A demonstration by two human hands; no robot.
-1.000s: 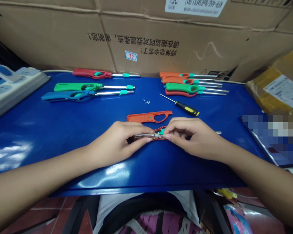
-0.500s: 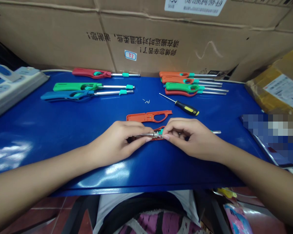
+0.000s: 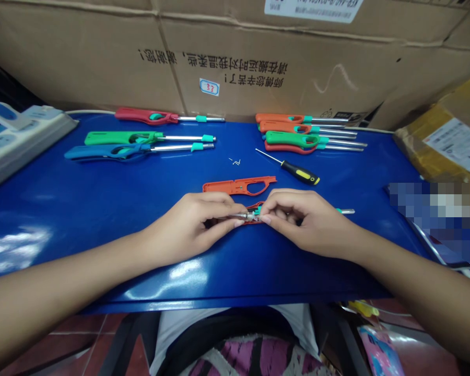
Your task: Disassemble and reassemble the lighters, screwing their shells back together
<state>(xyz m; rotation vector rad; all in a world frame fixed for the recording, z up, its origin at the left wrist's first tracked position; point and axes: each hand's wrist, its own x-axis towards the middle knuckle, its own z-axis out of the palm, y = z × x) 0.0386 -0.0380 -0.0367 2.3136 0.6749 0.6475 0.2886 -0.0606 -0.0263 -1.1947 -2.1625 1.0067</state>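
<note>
My left hand (image 3: 198,222) is closed in a pinch, thumb and forefinger on a small lighter part (image 3: 243,215), silvery with a whitish end. Close beside it, my right hand (image 3: 301,216) pinches at that whitish end; what lies between its fingertips is too small to make out. Both hands work over an opened orange lighter body (image 3: 254,223), mostly covered by fingers. Teal pieces (image 3: 257,210) show in it, and its metal tube (image 3: 348,211) sticks out past my right hand. Just behind lies the loose orange shell half (image 3: 223,187), inner side up.
A screwdriver (image 3: 300,173) and tiny screws (image 3: 235,162) lie behind the shell. Assembled lighters rest at back left, including a blue one (image 3: 102,152), and at back right, including a green one (image 3: 280,138). A power strip (image 3: 43,125) and cardboard boxes (image 3: 227,31) border the blue table.
Both hands stay in nearly the same place, with only a slight shift of the left fingers on the small part. Nothing on the table has moved.
</note>
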